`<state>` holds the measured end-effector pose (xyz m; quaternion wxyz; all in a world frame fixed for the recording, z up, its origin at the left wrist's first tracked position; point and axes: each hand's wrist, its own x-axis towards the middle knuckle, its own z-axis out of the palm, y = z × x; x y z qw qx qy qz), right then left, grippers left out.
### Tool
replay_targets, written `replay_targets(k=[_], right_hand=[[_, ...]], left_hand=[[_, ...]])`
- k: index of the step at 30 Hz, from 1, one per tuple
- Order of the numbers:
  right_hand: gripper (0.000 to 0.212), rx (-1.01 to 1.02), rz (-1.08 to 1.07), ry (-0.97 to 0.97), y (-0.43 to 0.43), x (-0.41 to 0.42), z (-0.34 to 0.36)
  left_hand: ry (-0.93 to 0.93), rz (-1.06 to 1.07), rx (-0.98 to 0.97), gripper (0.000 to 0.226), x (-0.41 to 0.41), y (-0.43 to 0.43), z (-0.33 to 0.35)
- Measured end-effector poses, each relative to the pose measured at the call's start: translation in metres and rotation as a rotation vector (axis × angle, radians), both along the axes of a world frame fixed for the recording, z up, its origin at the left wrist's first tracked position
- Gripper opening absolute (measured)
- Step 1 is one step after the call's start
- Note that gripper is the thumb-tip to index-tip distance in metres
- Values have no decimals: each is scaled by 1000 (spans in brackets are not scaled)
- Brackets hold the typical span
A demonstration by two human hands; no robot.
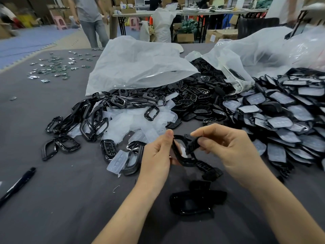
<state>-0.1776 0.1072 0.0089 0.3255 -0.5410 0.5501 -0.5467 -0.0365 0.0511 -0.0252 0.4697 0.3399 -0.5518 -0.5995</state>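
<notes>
My left hand grips a glossy black frame ring by its left side, thumb on top. My right hand pinches a black slotted insert between thumb and fingers and holds it against the ring's upper right part. Both hands are just above the grey table, near its front middle. Under them lie another slotted insert and a black shell piece.
Piles of black frame rings, clear soft pads, slotted inserts and padded shells spread across the table behind my hands. Plastic bags lie at the back. A black pen lies front left, small circuit boards far left. People stand beyond.
</notes>
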Motion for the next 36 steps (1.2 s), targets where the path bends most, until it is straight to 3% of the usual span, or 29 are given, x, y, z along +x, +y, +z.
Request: replay_targets(k=[5,8,20,26,30,34,36], right_hand=[[19,86,96,61,1,6,0],[19,78,65,82,1,7,0],[22,47,-33,106,-2,9,-8],[23,164,28,-77,-4,12,-14],[19,75,-53,-34,-5,11,-15],[13,-38,-132,-63,-6,10,-16],[11,-44,-108,-175,-6,8,-15]], left_hand=[[-222,8,-166,50,1,-3,-5],[-287,-44,-235,61,0,-4,-6],[-326,-30,-296,56,1,-2,-7],[-291,48,-302,50,0,-1,-9],[-237,20,-275,57,0,-1,-11],[-328,-60,-322,22,0,-2,-8],[-294,-85,-299,19,2,-2,-7]])
